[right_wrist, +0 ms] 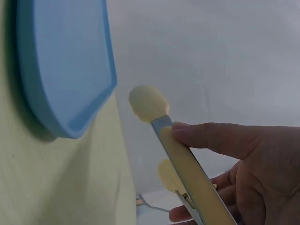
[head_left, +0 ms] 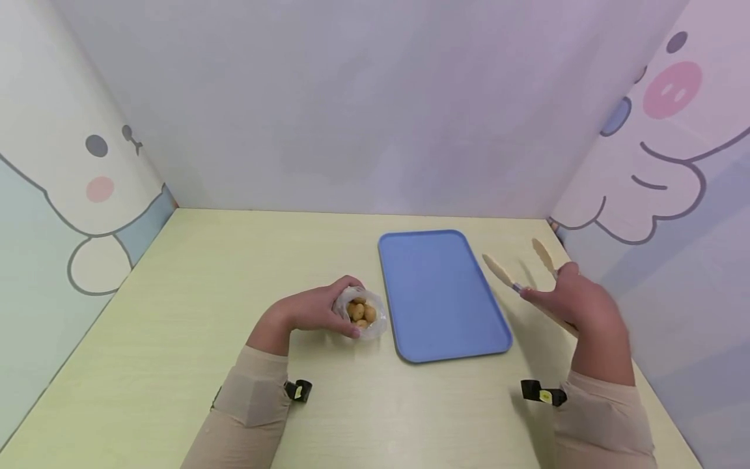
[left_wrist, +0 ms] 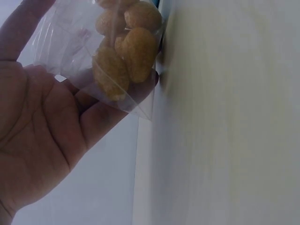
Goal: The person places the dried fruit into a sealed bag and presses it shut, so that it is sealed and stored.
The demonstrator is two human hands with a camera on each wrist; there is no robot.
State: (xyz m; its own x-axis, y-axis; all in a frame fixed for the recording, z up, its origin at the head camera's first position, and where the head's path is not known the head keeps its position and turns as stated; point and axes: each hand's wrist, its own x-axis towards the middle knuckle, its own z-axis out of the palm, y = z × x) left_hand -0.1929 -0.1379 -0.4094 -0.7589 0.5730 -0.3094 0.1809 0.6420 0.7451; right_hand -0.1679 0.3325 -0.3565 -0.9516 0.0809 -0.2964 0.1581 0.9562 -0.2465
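Note:
My left hand (head_left: 321, 309) holds the side of a clear plastic bag (head_left: 379, 324) standing on the table. Several small round brown items that look like little potatoes (head_left: 359, 312) lie inside; the left wrist view shows these potatoes (left_wrist: 138, 54) through the film, fingers curved around the bag. To the right of the tray, my right hand (head_left: 577, 301) grips a pair of cream-tipped tongs (head_left: 500, 270) above the table. Their two arms stand spread apart with nothing between the tips. In the right wrist view the thumb lies along one arm of the tongs (right_wrist: 187, 171), fingers by the other.
A blue rectangular tray (head_left: 444, 296) lies on the pale wooden table (head_left: 234, 254) between the two hands. A plain wall (head_left: 351, 111) rises behind the table, and walls with cartoon animals flank it left and right.

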